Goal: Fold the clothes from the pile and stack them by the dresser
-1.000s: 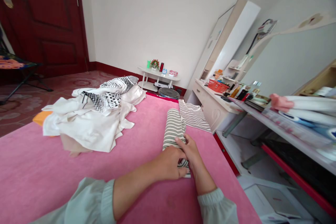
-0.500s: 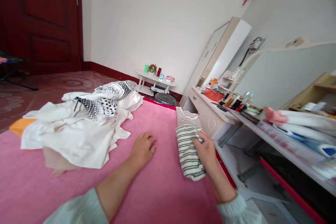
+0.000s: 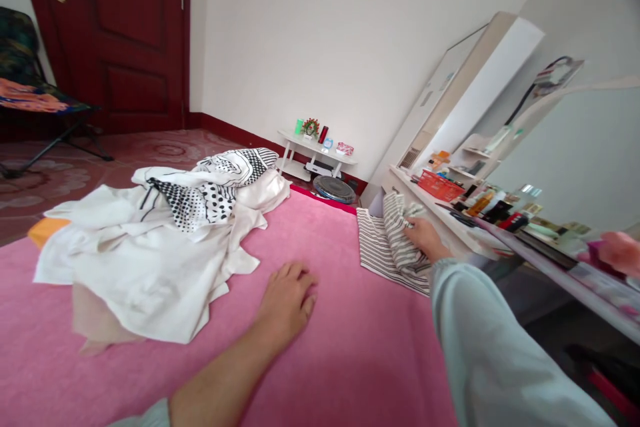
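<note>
My right hand grips a folded striped garment near the far right edge of the pink bed cover. Under and beside that bundle lies another striped garment, spread flat. My left hand rests on the cover with its fingers loosely extended and holds nothing. To its left is a loose heap of white clothes, with a black-and-white patterned cloth on top. A bit of orange fabric peeks out at the heap's left side.
A white dressing table with a red basket and bottles runs along the right. Past the bed's end stand a low white side table and a round dark lidded object. A folding chair is at the far left, by the red door.
My right hand has carried the folded striped garment forward and right, onto the flat striped one. My left hand stays on the cover. The view has turned slightly left.
</note>
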The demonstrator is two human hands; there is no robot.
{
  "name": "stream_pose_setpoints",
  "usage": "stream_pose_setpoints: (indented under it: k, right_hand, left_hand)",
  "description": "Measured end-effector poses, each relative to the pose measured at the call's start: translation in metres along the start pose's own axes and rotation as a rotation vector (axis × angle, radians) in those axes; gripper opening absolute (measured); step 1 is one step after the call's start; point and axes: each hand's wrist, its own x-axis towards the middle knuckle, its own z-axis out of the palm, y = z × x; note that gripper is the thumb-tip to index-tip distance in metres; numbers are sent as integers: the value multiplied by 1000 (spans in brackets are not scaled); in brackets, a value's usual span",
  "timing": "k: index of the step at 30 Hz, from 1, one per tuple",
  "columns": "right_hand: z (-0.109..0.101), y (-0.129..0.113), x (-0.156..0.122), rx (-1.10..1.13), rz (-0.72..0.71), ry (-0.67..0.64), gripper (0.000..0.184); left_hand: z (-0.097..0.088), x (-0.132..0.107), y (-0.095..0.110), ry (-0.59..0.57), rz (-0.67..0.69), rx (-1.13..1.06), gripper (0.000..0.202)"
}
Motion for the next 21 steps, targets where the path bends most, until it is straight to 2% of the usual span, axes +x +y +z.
stream_pose_setpoints:
  k: [3,6,10,13,15,17,19,21]
  right_hand:
    - [40,9,-24,-32,57,-99,34]
    - [53,13,-36,-85,133,-79,48]
    - [38,1,-32,-136,153,-2,41]
    - [21,-15,-26,-97,60,-35,36]
    - [14,-19,-25,-64,27,-50,43]
    - [12,-13,-28,-69,69,-5,52]
    - [15,1,-35,-113,177,31,54]
    - [22,17,-45,-149,286,-1,57]
  left_hand:
    - [0,1,1,11,-9,-13,23]
    - [0,3,1,14,-13,-6,23]
    - [0,3,1,10,-10,-6,23]
    - [0,3,0,9,-4,-17,23]
    - [1,3,-1,12,0,-18,22]
    - [1,3,-2,15,0,-15,22]
    - [2,3,-2,18,-2,-13,23]
    - [2,3,-2,17,-5,-15,23]
